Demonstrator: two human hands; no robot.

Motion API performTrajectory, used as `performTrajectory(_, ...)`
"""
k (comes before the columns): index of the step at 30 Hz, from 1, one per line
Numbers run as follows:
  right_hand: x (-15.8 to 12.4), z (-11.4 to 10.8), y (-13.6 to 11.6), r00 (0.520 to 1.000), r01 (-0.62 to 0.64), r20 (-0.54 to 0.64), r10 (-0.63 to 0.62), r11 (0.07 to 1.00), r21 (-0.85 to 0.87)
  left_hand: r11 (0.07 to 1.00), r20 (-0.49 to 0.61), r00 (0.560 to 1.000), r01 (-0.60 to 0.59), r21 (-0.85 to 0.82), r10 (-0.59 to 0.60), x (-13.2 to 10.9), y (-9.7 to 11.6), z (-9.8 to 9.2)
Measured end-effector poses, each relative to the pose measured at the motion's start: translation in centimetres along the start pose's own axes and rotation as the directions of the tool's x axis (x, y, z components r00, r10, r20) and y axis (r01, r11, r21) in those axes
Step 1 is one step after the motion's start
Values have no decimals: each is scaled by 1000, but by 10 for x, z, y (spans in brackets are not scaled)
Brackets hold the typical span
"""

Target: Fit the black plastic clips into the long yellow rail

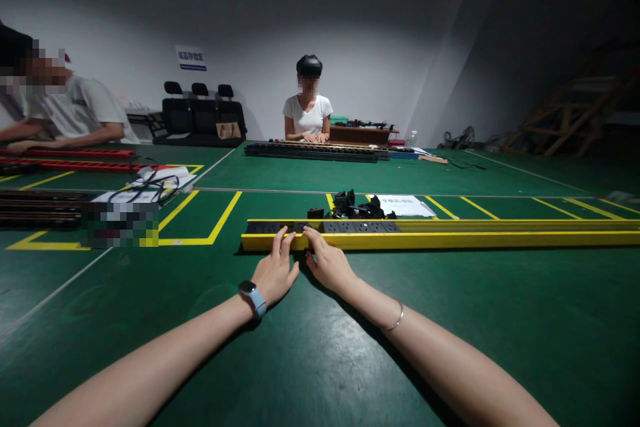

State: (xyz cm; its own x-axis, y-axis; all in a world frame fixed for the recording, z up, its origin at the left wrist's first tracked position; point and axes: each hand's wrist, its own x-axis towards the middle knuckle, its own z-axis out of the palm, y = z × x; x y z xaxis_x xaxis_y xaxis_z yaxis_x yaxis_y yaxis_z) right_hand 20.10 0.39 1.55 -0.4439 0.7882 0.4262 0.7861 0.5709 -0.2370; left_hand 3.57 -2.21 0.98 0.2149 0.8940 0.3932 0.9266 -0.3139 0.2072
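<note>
A long yellow channel (450,240) lies across the green table in front of me, running out past the right edge of view. Black socket modules (345,227) sit in a row inside its left part. My left hand (275,275) rests at the channel near its left end, fingers stretched over the front wall onto the modules, thumb apart. Beside it, my right hand (331,265) reaches over the same wall with its fingers extended and its thumb low at the front. The fingertips of both hands are close to a black module (299,227), partly hidden by them.
Loose black socket parts (345,203) are heaped behind the channel, near a white paper (405,205). Left are cables (150,183) and dark strips (40,210). One person (307,117) sits opposite behind more strips (310,152); another (85,107) works at the left by red strips (85,163).
</note>
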Motion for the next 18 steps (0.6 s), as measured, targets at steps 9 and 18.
performTrajectory(9, -1, -1, 0, 1000, -6, -9, 6, 999, -47, 998, -19, 999, 50, 35, -49, 0, 3, -3)
performTrajectory(18, -1, -4, -1, 1000, -17, -6, 17, 997, -76, 972, -13, 999, 49, 230, -47, -2, 5, 0)
